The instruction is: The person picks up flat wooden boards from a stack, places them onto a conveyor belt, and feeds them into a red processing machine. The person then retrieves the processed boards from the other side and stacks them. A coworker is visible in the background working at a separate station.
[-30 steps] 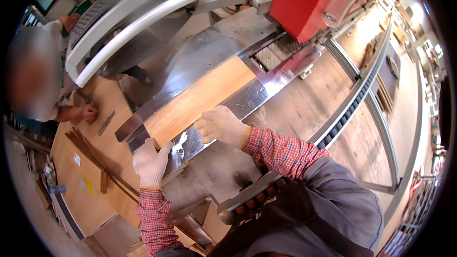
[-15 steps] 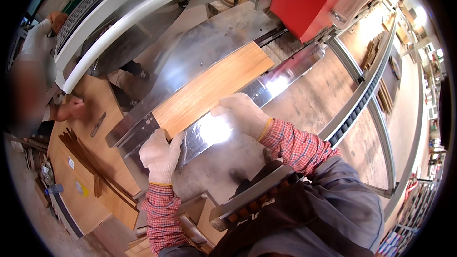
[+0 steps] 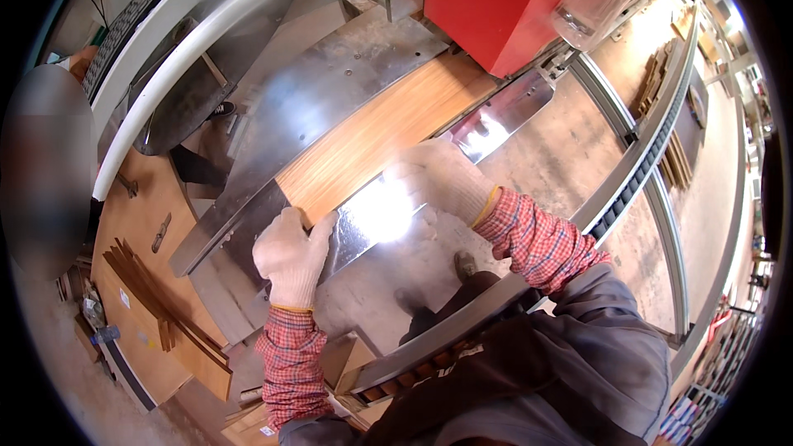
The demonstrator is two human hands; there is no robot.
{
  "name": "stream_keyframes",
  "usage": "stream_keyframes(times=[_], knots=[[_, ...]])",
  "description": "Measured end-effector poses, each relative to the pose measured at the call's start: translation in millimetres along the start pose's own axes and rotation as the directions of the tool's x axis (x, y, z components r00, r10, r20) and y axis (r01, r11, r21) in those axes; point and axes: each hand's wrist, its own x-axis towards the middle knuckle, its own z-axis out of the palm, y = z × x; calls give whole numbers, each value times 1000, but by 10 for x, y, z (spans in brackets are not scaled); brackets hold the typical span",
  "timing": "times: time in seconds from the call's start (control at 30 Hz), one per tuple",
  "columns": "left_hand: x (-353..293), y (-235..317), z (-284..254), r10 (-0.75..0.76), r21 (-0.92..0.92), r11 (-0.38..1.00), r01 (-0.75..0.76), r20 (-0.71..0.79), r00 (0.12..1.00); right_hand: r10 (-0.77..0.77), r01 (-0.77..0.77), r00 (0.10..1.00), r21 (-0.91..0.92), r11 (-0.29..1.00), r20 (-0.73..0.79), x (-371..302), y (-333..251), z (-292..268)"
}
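Note:
A light-brown wooden board lies flat on a shiny metal machine table, its far end reaching to beside the red housing. My left hand, in a white knit glove, grips the board's near-left end, thumb apart from the curled fingers. Along the near long edge, my right hand touches the board, also gloved. Motion smears its fingers, so their grip is unclear. Bright glare sits on the metal between the two hands.
On the left, a wooden table bears thin dark wood strips and a small knife-like tool. A person stands beside it. White curved tubing arches over the machine. A metal rail frame runs along the right.
The board and both my hands have moved toward the red housing, the board's far end now beside it. The other person's hand has left the view over the wooden table.

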Motion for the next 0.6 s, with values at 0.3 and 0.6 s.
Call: stream_keyframes(times=[0.3, 0.6], knots=[[387, 728, 200, 13, -3, 1000, -13, 146, 989, -3, -3, 1000, 333, 943, 17, -116, 182, -850], [929, 1625, 335, 35, -8, 999, -35, 389, 921, 391, -84, 887, 747, 660, -245, -215, 210, -1650]])
